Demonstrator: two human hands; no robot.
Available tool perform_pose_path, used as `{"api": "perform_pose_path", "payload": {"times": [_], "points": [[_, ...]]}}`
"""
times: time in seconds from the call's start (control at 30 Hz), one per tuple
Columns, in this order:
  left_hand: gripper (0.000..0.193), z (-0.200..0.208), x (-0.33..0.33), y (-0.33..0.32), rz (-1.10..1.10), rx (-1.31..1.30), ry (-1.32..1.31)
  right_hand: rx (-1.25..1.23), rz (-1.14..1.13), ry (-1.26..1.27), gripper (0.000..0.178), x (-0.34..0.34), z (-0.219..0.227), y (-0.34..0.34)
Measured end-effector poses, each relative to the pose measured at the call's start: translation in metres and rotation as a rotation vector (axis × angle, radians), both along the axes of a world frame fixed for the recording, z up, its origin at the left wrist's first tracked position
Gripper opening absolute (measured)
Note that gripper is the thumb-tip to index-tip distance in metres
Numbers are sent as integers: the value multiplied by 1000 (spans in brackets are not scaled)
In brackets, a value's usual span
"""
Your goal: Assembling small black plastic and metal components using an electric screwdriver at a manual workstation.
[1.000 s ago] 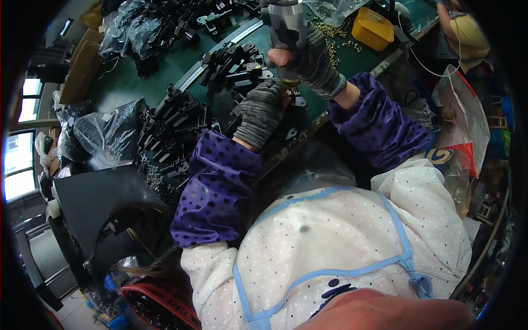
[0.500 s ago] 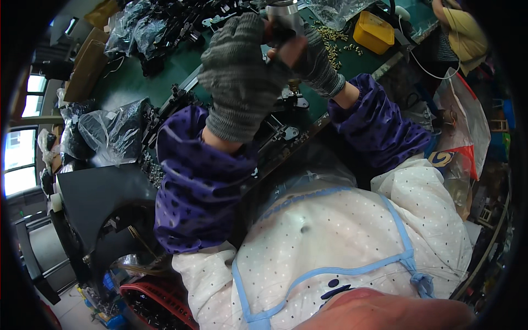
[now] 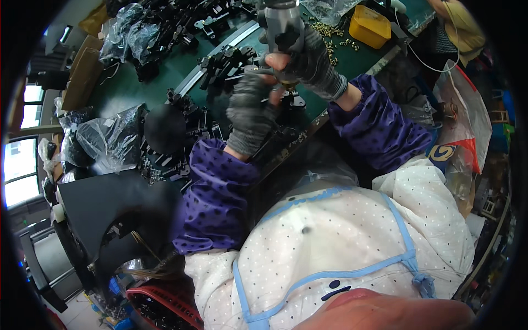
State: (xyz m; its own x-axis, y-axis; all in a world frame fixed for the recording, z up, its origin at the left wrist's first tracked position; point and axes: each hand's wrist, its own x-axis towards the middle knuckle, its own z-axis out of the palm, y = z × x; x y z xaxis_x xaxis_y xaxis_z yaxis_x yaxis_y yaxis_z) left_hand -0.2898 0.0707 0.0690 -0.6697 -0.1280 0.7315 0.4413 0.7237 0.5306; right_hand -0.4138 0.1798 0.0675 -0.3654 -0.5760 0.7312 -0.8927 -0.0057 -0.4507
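Note:
My right hand (image 3: 314,67), in a grey knitted glove with bare fingertips, is wrapped round a silver and black power screwdriver (image 3: 284,30). The driver stands nearly upright, its brass-coloured lower end (image 3: 289,86) just above a small metal bracket (image 3: 297,101) at the table's near edge. Close to the left of that end is my left hand (image 3: 250,113), gloved the same way, with its fingers curled in. Whatever those fingers hold is hidden by the glove and slightly blurred. Black metal assemblies (image 3: 228,61) lie just beyond it.
Loose brass screws (image 3: 331,45) are scattered on the green table (image 3: 129,88) beside a yellow tub (image 3: 369,27). Black parts in clear plastic bags (image 3: 131,34) crowd the far left. A white cable (image 3: 421,65) hangs at right. Another person's arm (image 3: 459,33) shows at the far right.
My left hand has come down and nearer, away from in front of the driver. More of the driver now shows, still in my right hand, which has barely shifted.

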Motion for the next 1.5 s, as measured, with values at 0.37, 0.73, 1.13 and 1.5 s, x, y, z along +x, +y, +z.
{"api": "perform_pose_path", "payload": {"times": [0.37,0.73,1.13,1.5], "points": [[23,-43,-7,2,-16,83,-524,-261,270,-832,44,-7,19,-20],[19,-1,31,-3,104,142,-465,-137,414,-630,47,14,46,-47],[20,-40,85,40,432,-53,-299,133,436,-756,36,60,25,-29],[28,-47,98,44,345,-8,-352,169,365,-519,42,62,27,-30]]}}
